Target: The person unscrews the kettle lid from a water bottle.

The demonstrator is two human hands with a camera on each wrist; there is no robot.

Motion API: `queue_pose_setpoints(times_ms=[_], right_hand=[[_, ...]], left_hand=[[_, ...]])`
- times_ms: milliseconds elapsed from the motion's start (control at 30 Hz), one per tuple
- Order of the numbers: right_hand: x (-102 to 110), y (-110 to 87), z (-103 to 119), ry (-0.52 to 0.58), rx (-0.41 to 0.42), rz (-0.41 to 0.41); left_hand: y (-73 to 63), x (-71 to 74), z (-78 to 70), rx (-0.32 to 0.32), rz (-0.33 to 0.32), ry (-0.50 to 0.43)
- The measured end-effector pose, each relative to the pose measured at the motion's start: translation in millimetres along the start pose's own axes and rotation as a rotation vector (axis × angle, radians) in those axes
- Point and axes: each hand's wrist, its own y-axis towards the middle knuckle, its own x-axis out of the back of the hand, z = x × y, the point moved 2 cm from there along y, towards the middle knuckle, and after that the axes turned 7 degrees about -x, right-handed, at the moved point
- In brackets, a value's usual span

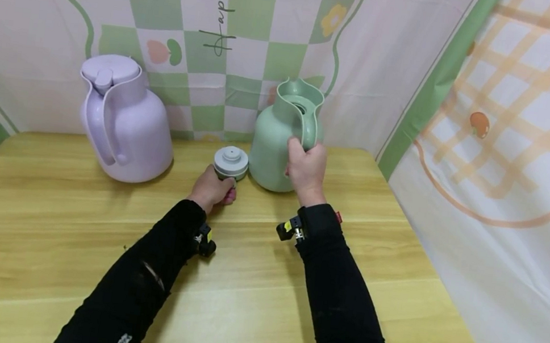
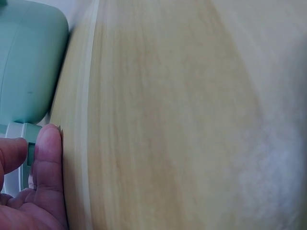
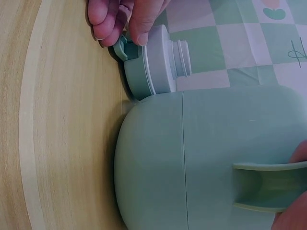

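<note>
Pale green plastic forms the vacuum jug (image 1: 271, 148) that we find upright near the back of the tabletop (image 1: 238, 304), its mouth uncovered and the round inner opening showing below the spouted rim. The right hand (image 1: 308, 170) is wrapped around the jug's handle (image 1: 307, 125). Just beside the jug, on the left, we see the stopper lid (image 1: 231, 160) upside down on the tabletop, its pale grey threaded neck facing up and its green cap below. The left hand (image 1: 213, 188) pinches this lid at its tab, thumb against the edge; we see the pinch best from the right wrist. Farther left stands a lilac jug (image 1: 153, 133) with its lilac lid (image 1: 111, 67) on. Behind everything hangs a green-and-white checkered cloth (image 1: 253, 14) lettered "Happy", and black sleeves (image 1: 138, 275) cover both arms.
</note>
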Motion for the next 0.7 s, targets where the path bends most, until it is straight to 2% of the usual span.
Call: queue_pose_setpoints(times_ms=[467, 700], right_hand=[[0.4, -5.3, 2.7, 0.043, -0.059, 0.037], [1.1, -5.2, 2.5, 0.011, -0.068, 0.014]], left_hand=[[-0.4, 1.8, 0.1, -0.001, -0.001, -0.006], [-4.2, 2.9, -1.6, -0.015, 0.018, -0.022]])
